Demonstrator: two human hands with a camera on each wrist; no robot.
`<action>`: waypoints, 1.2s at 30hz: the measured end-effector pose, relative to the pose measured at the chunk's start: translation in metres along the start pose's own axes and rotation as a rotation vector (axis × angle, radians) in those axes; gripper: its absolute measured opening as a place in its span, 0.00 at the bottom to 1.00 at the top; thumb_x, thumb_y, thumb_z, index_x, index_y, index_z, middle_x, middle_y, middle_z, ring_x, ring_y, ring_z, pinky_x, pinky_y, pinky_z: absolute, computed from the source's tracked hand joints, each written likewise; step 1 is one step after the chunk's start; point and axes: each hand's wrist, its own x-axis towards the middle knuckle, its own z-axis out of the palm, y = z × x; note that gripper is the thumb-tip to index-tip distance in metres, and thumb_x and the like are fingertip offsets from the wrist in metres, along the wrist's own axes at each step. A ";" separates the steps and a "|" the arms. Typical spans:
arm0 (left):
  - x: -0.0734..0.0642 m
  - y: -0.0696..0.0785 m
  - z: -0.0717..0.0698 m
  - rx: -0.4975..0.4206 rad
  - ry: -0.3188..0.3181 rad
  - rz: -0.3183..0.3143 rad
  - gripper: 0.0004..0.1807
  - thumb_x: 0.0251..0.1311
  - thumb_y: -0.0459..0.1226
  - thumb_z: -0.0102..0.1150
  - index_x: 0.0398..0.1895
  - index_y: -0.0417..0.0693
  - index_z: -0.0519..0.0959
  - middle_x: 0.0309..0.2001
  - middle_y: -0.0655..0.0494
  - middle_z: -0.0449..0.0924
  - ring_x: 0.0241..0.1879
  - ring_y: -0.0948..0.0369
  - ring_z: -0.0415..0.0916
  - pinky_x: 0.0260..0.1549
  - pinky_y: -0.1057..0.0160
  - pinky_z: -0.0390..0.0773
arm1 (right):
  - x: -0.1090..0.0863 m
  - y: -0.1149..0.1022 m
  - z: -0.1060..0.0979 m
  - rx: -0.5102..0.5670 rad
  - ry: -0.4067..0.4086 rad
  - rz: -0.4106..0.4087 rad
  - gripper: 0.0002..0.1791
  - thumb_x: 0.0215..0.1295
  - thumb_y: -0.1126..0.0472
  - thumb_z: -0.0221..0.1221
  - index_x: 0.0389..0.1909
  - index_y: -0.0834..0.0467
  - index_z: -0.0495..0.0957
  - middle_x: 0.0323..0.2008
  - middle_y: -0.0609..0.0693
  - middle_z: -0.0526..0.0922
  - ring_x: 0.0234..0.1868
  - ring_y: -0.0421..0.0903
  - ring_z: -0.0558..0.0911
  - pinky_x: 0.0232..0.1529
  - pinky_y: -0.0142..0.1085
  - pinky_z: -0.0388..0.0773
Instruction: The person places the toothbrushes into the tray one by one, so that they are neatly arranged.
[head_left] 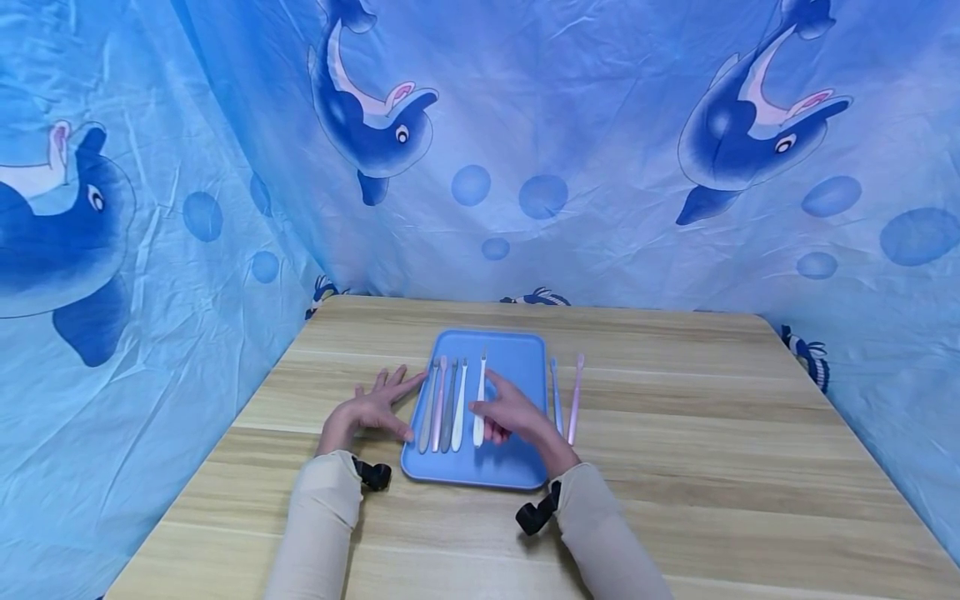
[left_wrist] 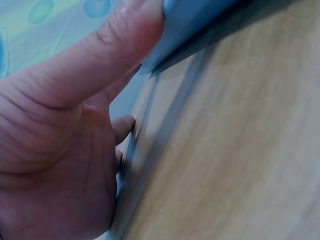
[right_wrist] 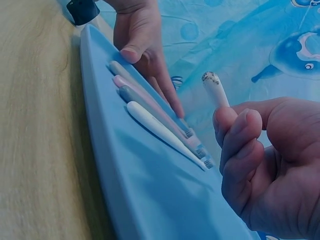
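My right hand point(head_left: 517, 410) pinches a white toothbrush point(right_wrist: 216, 91) between thumb and fingers over a blue tray point(head_left: 491, 338). Dark specks mark the handle end of this brush in the right wrist view. Side by side at the tray's left lie a light grey toothbrush point(head_left: 427, 421), a pink toothbrush point(head_left: 438, 417), a darker grey toothbrush point(head_left: 447, 417) and another white toothbrush point(head_left: 460, 408), bristle ends away from me. With fingers spread, my left hand point(head_left: 377, 408) is at the tray's left edge, its thumb on the rim in the left wrist view.
Just right of the tray, a blue toothbrush point(head_left: 556, 392) and a second pink toothbrush point(head_left: 577, 396) lie on the wooden table point(head_left: 712, 433). A blue dolphin-print curtain point(head_left: 600, 250) hangs behind the table and along its sides. Both wrists wear black cameras.
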 end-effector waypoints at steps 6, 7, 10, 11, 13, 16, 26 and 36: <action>0.000 0.001 0.001 -0.007 -0.011 -0.002 0.72 0.33 0.62 0.79 0.81 0.61 0.46 0.81 0.37 0.26 0.77 0.30 0.16 0.63 0.20 0.17 | 0.005 0.004 0.002 -0.017 -0.009 -0.002 0.43 0.73 0.59 0.56 0.81 0.53 0.43 0.11 0.48 0.77 0.07 0.40 0.72 0.10 0.30 0.69; 0.001 0.001 0.001 -0.007 -0.014 -0.003 0.72 0.33 0.63 0.79 0.81 0.61 0.45 0.81 0.37 0.26 0.77 0.31 0.16 0.63 0.20 0.17 | 0.005 0.004 0.003 -0.020 -0.008 0.003 0.43 0.73 0.59 0.56 0.81 0.53 0.43 0.11 0.48 0.77 0.07 0.40 0.72 0.10 0.30 0.69; 0.001 0.003 0.001 -0.012 -0.018 -0.003 0.72 0.33 0.62 0.79 0.81 0.61 0.45 0.81 0.37 0.26 0.77 0.30 0.16 0.63 0.20 0.17 | 0.007 0.006 0.004 -0.030 -0.002 0.019 0.43 0.73 0.58 0.56 0.81 0.53 0.42 0.11 0.48 0.77 0.07 0.40 0.72 0.10 0.29 0.69; 0.001 0.003 0.001 -0.014 -0.018 -0.003 0.72 0.33 0.62 0.80 0.81 0.60 0.46 0.81 0.37 0.26 0.77 0.30 0.16 0.63 0.20 0.17 | 0.008 0.007 0.004 -0.033 -0.001 0.026 0.44 0.73 0.58 0.56 0.81 0.53 0.42 0.11 0.48 0.77 0.07 0.40 0.72 0.10 0.29 0.69; 0.001 0.004 0.000 -0.014 -0.019 -0.007 0.72 0.33 0.62 0.80 0.82 0.61 0.45 0.81 0.37 0.26 0.77 0.31 0.16 0.63 0.20 0.17 | 0.009 0.007 0.004 -0.041 0.004 0.041 0.44 0.73 0.58 0.56 0.81 0.53 0.41 0.11 0.48 0.77 0.07 0.39 0.72 0.10 0.29 0.69; 0.001 0.003 0.000 -0.017 -0.016 -0.005 0.72 0.33 0.61 0.80 0.82 0.60 0.45 0.81 0.37 0.26 0.77 0.30 0.16 0.63 0.20 0.18 | 0.011 0.007 0.005 -0.048 0.003 0.055 0.44 0.73 0.57 0.56 0.81 0.53 0.41 0.12 0.48 0.77 0.08 0.40 0.72 0.10 0.29 0.69; 0.001 0.004 0.000 -0.019 -0.008 -0.011 0.72 0.33 0.61 0.80 0.81 0.61 0.46 0.81 0.36 0.26 0.77 0.30 0.16 0.63 0.20 0.17 | 0.017 0.009 0.008 -0.059 -0.002 0.072 0.45 0.72 0.58 0.57 0.81 0.54 0.40 0.12 0.47 0.77 0.08 0.39 0.72 0.10 0.29 0.69; 0.001 0.001 0.001 -0.055 -0.002 0.002 0.72 0.31 0.60 0.81 0.81 0.60 0.47 0.81 0.35 0.27 0.77 0.31 0.16 0.64 0.20 0.18 | 0.020 0.012 0.009 -0.046 -0.021 0.057 0.43 0.73 0.59 0.56 0.81 0.56 0.42 0.11 0.47 0.77 0.07 0.38 0.72 0.09 0.28 0.68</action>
